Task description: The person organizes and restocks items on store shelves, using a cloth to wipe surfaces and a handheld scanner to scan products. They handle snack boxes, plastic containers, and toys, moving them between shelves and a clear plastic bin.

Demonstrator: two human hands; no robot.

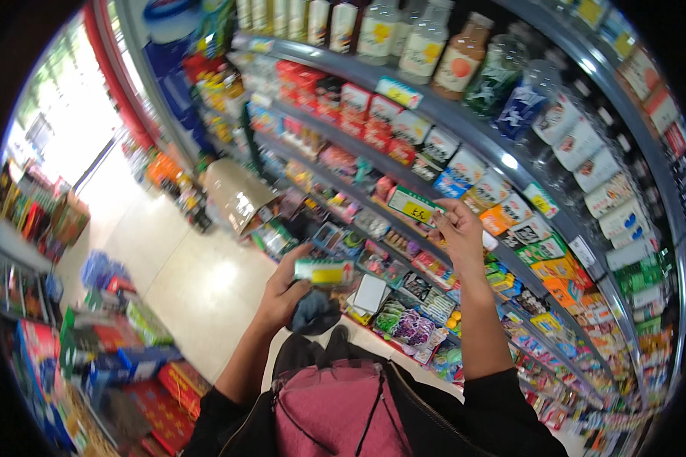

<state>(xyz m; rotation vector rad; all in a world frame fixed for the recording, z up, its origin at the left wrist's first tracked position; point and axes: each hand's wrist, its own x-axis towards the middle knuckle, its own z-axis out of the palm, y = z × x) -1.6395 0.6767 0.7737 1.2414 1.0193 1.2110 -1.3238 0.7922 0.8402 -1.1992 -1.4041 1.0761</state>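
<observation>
Between the thumb and fingers of my right hand (460,225) is a green-and-white price tag (416,207) with a yellow panel that bears handwriting. It is held before the middle shelves, close to rows of small boxed goods (500,211). My left hand (286,285) pinches a second price tag (323,272), also green, white and yellow, somewhat blurred. That one is lower and further left, above the floor-level goods. Below my left hand a dark rounded thing (315,311) is partly covered; I cannot tell what it is.
Glass bottles (426,43) stand on the upper shelf (331,60), whose edge carries more price tags (399,92). Packaged toys and trinkets (409,325) lie low before me. A brown bin-like container (237,194) stands beyond. Stacked boxes (154,400) crowd the left, beside tiled floor (200,285).
</observation>
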